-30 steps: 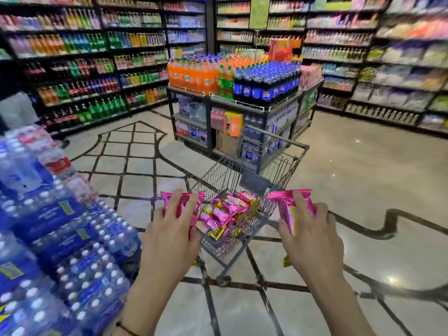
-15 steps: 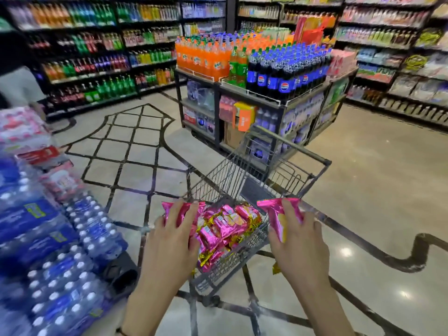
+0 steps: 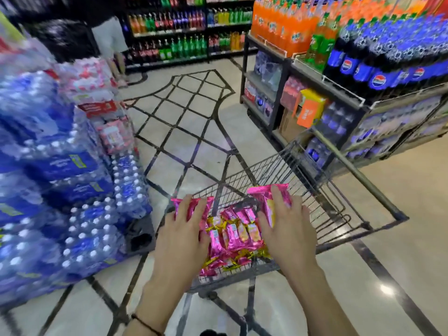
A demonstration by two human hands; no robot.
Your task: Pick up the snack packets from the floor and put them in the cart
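Note:
A grey wire cart (image 3: 339, 190) stands in front of me with a heap of pink and gold snack packets (image 3: 236, 235) in its near end. My left hand (image 3: 184, 235) grips a pink snack packet (image 3: 179, 204) over the cart's near left corner. My right hand (image 3: 286, 229) holds another pink packet (image 3: 266, 192) above the heap, just inside the basket. Both hands lie palm down, fingers spread over their packets.
Stacked packs of bottled water (image 3: 60, 190) rise close on the left. A shelf island with orange and blue soda bottles (image 3: 363, 57) stands right behind the cart. A person (image 3: 114, 44) stands far back left by the drink shelves. Open tiled floor (image 3: 189, 127) lies ahead.
My view has come closer and turned left. Both hands, each still holding a packet, have moved forward and down over the cart's basket.

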